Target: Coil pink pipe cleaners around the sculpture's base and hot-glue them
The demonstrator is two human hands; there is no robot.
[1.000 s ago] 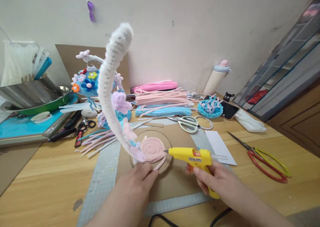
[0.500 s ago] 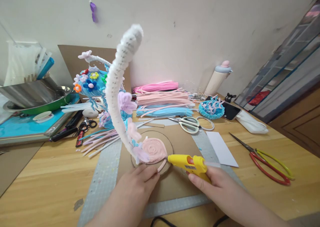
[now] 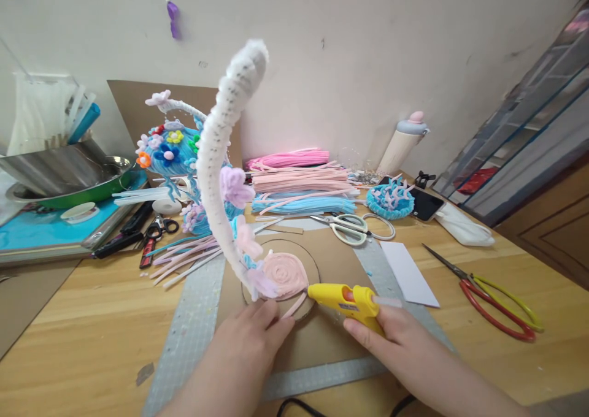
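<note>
My right hand (image 3: 386, 337) is wrapped round the grip of a yellow hot glue gun (image 3: 345, 300), a clear glue stick poking out of its back. The gun's nozzle points left, at the edge of a flat pink pipe cleaner spiral (image 3: 280, 274). This spiral lies on brown cardboard (image 3: 335, 337) with a circle drawn on it. My left hand (image 3: 255, 331) pinches the loose pink pipe cleaner tail (image 3: 294, 306) near the spiral's lower edge. In front of the left hand rises a tall curved white fuzzy stem (image 3: 216, 165) with pastel flowers, hiding part of the circle.
Bundles of pipe cleaners (image 3: 301, 181) lie along the wall. Green-handled scissors (image 3: 350, 228), a blue fuzzy basket (image 3: 390, 199) and red-and-yellow scissors (image 3: 497, 309) are to the right. A blue flower-covered piece (image 3: 172, 150) and steel bowl (image 3: 55, 168) stand left.
The white stem has shifted slightly right and up. The left fingers have moved a little, and the glue gun stays almost in place at the spiral's edge.
</note>
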